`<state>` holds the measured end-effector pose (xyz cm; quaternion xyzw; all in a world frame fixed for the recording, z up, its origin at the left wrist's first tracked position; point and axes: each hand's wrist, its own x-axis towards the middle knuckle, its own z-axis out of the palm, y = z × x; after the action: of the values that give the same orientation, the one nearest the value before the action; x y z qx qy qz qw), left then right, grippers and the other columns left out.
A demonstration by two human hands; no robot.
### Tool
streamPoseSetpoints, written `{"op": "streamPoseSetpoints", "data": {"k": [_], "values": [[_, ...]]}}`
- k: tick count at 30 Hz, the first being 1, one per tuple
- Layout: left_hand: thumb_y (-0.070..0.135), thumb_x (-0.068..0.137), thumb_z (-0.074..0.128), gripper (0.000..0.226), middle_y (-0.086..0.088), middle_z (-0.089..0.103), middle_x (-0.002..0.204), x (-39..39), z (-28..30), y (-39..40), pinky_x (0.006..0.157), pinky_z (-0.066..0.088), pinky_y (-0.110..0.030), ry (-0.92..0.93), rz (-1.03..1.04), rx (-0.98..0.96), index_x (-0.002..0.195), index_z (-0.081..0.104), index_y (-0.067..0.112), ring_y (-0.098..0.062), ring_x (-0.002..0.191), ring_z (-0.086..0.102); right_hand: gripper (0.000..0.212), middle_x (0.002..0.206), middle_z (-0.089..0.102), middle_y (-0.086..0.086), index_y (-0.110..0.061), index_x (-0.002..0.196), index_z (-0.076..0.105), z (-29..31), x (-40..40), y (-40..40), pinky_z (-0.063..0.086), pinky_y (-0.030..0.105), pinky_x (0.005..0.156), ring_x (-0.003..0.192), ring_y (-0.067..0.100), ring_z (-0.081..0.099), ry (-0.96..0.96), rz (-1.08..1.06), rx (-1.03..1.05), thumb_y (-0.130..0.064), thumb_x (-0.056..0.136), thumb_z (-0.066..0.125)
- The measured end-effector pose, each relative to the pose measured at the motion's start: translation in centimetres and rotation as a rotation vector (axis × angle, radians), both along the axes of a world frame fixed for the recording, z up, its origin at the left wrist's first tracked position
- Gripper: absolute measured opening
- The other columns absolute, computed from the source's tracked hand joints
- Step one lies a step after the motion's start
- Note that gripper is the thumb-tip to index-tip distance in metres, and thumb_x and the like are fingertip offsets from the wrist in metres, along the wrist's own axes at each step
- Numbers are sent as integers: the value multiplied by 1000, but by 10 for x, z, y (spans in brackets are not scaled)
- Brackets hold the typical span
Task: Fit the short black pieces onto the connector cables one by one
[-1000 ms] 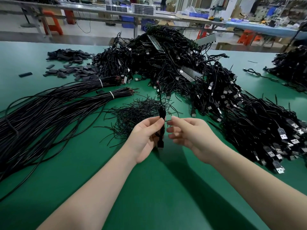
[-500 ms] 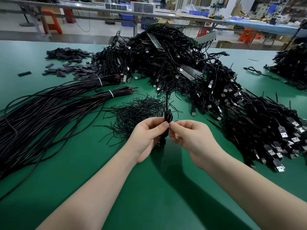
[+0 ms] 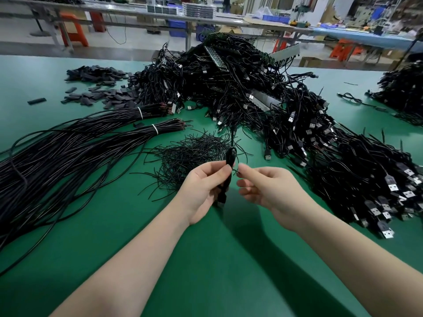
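Gripping one coiled connector cable (image 3: 229, 163) upright, the left hand (image 3: 203, 191) pinched it between thumb and fingers above the near middle of the bench (image 3: 206, 259); its plug end hung below the palm. The right hand (image 3: 267, 191) sat just beside it, thumb and forefinger pinching a thin black tie end at the coil. Whether a short black piece was already on this cable could not be told.

Judged step: freeing one cable before fitting. The next move likely called for loosening the coil, then fetching a piece.

Counts, near to far: two hands, one cable held. One loose heap of thin black ties (image 3: 194, 154) lay just beyond the hands. Two banded bundles of long wire (image 3: 68, 152) ran toward the left edge. Finished-looking cables (image 3: 366, 179) along the right edge were too many to count. Short black pieces (image 3: 100, 94) lay heaped near the far left corner, uncountable.
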<state>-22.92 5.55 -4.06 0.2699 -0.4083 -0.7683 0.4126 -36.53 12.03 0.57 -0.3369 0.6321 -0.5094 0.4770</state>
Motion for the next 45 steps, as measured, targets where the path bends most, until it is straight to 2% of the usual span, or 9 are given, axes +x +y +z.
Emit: {"op": "streamPoseSetpoints", "data": {"k": [6,11,16,18,24,26,35,40,45], "values": [[17,69,71,12,8,72,78,-1,-1,1,69,52,-20,13,0,-31,74,78,25,-5,72,66,21,65,67,2,-7,85,68,3,4,2,52,19,52,55,11,62,-267,2,113,-28,87,69],[22,65,75,19,-1,72,91,-1,-3,0,89,46,-34,7,-27,-49,84,80,21,-20,90,61,16,64,69,2,-8,74,64,7,5,2,55,20,55,57,12,64,-237,2,86,-17,84,72],[19,66,74,17,4,74,84,-1,-3,0,72,52,-22,-16,-38,-37,82,78,19,-8,76,66,9,66,65,6,-2,78,68,2,5,3,55,22,61,58,12,60,-209,-40,-9,-8,83,72],[23,64,76,19,5,73,79,-1,-3,0,70,48,-24,-56,-38,-32,82,78,20,-7,70,65,9,66,64,4,-6,77,68,-6,7,4,53,28,67,60,13,58,53,-61,-122,-10,84,72],[24,74,71,16,0,69,72,-1,1,2,52,50,-22,-81,-17,-47,87,70,15,-11,56,62,11,81,67,8,-1,84,70,-24,-2,3,51,34,64,71,29,63,1421,5,-850,6,76,72],[17,87,65,15,-3,70,72,-2,1,3,52,51,-23,-99,-22,-75,76,75,17,-13,55,62,19,85,68,11,0,88,71,-27,-12,1,53,35,63,71,30,64,1586,56,-928,8,71,75],[41,79,64,29,-4,75,84,0,3,8,62,55,-23,-140,-115,-157,86,77,16,-20,81,73,13,83,63,11,-1,88,70,-20,-17,-1,54,37,54,70,31,60,1558,173,-844,2,77,64],[37,79,66,27,-6,71,81,1,2,4,67,56,-27,-77,-103,-95,82,76,13,-16,76,69,8,81,60,4,-11,86,76,-14,-6,-1,48,28,65,72,16,57,1062,128,-732,-5,82,74],[28,75,68,22,-9,75,88,1,1,0,66,56,-24,-8,-92,-8,80,78,9,-14,76,70,31,93,65,-14,-34,95,62,-25,-1,-1,50,15,69,81,6,66,570,-46,-517,-22,74,82]]}}
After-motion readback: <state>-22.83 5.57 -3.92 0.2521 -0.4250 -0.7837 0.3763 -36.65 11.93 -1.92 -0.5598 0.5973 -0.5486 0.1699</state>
